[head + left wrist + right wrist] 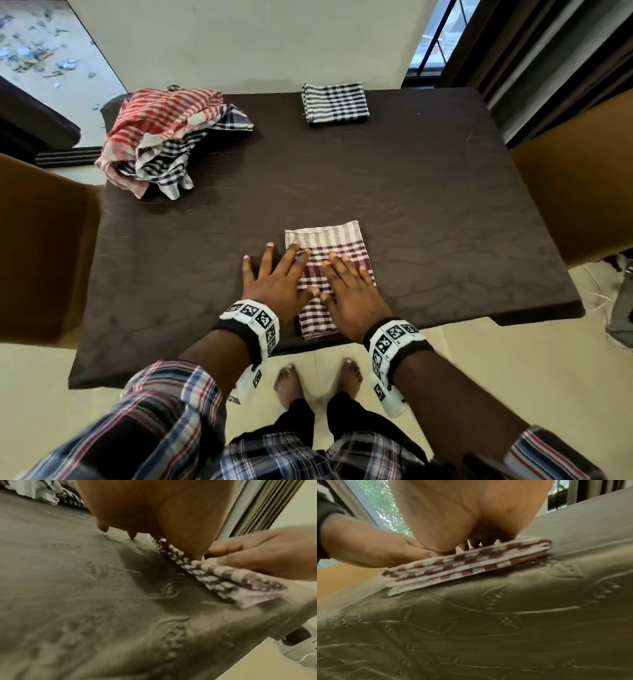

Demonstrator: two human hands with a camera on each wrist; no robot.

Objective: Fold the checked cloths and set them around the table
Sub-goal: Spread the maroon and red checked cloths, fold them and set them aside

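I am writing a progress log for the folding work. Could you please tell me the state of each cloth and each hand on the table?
maroon checked cloth: folded, flat at near edge
black checked cloth: folded, at far edge
cloth pile: unfolded, crumpled, far left corner
left hand: flat, partly on maroon cloth
right hand: flat, pressing maroon cloth

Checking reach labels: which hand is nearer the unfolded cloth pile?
Left. The left hand lies on the pile's side; the right hand lies beside it, farther from the pile.
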